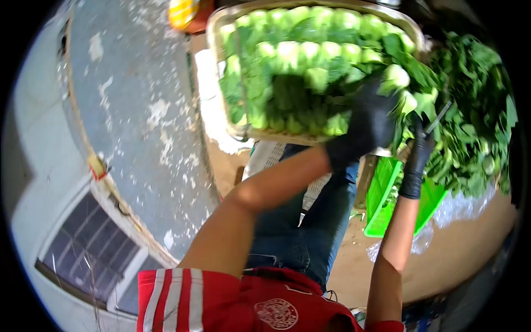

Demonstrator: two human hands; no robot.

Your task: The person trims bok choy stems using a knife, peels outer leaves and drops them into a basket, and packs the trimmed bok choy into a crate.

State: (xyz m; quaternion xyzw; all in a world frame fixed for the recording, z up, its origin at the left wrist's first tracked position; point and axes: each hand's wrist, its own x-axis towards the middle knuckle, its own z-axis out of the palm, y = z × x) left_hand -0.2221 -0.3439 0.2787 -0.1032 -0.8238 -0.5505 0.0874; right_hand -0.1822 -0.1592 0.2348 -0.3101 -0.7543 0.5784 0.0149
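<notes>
My left hand (pixel 371 119), in a black glove and blurred, reaches across to the right. It is closed on bok choy (pixel 395 78), whose pale base points upward; a second pale base (pixel 407 103) shows just below it. Close by on the right, my black-gloved right hand (pixel 420 145) is closed around a knife (pixel 439 117). Only the thin blade shows, slanting up to the right, and the handle is hidden in the glove. Beyond my left hand, a wide tray (pixel 218 105) holds rows of bok choy (pixel 287 52) with their pale bases up.
Loose leafy greens (pixel 470 122) are heaped on the right. Below them stand a bright green plastic basket (pixel 379 207) and clear plastic wrapping (pixel 464 209). Newspaper (pixel 265 160) lies over my legs. A wall with peeling paint (pixel 149 110) and a barred window (pixel 91 243) are on the left.
</notes>
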